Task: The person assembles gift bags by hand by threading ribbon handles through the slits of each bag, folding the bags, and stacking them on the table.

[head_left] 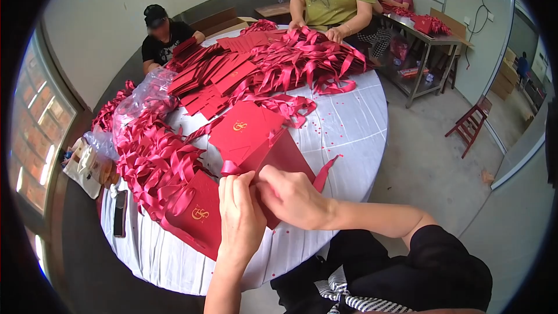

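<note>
My left hand and my right hand meet at the near edge of a red paper gift bag. A short loop of red satin ribbon stands up from my left fingertips, which are pinched together on it. The right fingers are curled against the bag's edge beside the left ones; what they grip is hidden. Another ribbon end sticks out past the bag's right side. Under and left of my left hand lies a red bag with a gold emblem; a further red bag lies behind.
A white-covered round table carries ribboned bags, a pile of flat red bags and clear plastic. A phone lies at the left edge. Co-workers sit and stand beyond; a stool stands right.
</note>
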{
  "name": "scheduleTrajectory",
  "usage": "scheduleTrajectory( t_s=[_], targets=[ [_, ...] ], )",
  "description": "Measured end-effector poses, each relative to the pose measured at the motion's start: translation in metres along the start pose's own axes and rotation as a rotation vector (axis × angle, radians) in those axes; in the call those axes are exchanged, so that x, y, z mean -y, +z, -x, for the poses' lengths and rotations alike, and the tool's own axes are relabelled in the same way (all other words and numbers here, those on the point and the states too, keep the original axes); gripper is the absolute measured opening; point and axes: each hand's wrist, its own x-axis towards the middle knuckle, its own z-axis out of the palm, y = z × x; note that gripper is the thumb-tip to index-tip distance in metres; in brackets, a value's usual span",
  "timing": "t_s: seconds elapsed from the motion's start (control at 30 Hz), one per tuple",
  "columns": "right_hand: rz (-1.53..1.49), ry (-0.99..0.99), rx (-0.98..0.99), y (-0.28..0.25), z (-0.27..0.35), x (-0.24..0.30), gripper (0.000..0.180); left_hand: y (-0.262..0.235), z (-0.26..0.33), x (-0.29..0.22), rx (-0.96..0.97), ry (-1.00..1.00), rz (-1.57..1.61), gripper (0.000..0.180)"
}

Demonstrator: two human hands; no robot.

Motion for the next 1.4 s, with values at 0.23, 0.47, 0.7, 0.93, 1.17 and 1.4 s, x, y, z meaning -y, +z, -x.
scheduleTrajectory(
  t_s=[0.23,0.47,0.7,0.93,1.17,1.4],
  targets=[
    [-0.228,0.281,0.096,-0.009,-0.006,0.002,0.008,0.001,-0.001,-0.003,-0.018,-0.002,0.032,0.025],
    [0.064,0.031,0.028,-0.008,-0.002,0.003,0.011,0.002,0.0,-0.007,-0.046,-0.023,0.089,0.029],
    [0.489,-0.332,-0.057,-0.03,-0.018,0.01,0.028,-0.005,-0.002,-0.012,-0.09,-0.069,0.156,0.033],
    [0.446,-0.249,0.366,-0.061,-0.036,0.009,0.013,-0.006,-0.004,-0.006,-0.002,0.151,0.032,0.027],
    [0.152,-0.021,0.922,-0.074,-0.081,0.009,0.025,-0.005,-0.002,-0.01,-0.049,0.095,0.121,0.032],
    [0.273,0.099,0.991,-0.067,-0.097,0.021,0.021,0.0,0.002,-0.009,-0.073,0.048,0.132,0.033]
  ],
)
